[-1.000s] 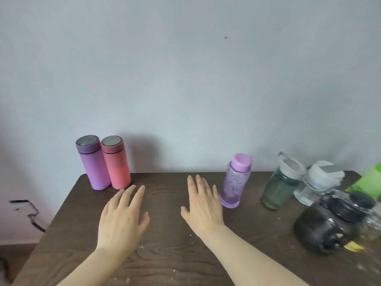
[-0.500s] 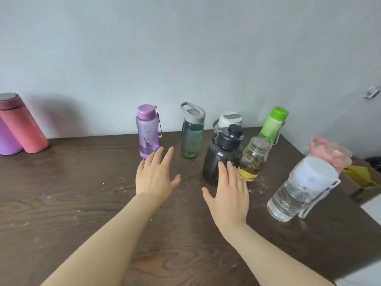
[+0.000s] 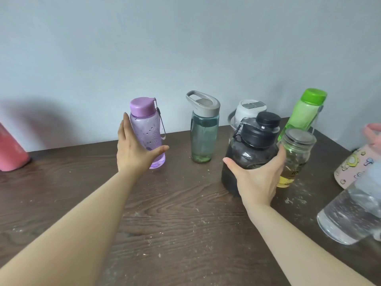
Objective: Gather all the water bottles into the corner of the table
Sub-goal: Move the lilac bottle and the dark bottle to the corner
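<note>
Both hands moved fwd: left hand (image 3: 134, 150) spread, cupping purple bottle (image 3: 147, 133), right hand (image 3: 257, 178) spread round black jug (image 3: 250, 153); risk: jug bumps glass jar (image 3: 295, 159) beside it.

A dark wood-grain tabletop (image 3: 175, 203) runs up against a pale wall, its surface dusted with light crumbs and specks. Standing on it from left to right: a pink flask (image 3: 10, 151) at the left edge, a purple bottle (image 3: 147, 131), a teal bottle with a grey loop lid (image 3: 204, 137), a white-lidded bottle (image 3: 250, 109) behind a black jug (image 3: 247, 153), a green bottle (image 3: 305, 114), and a glass jar with yellowish liquid (image 3: 296, 157) just beside the jug. At the right edge are a blurred clear bottle (image 3: 350, 215) and a pink patterned bottle (image 3: 356, 166).
</note>
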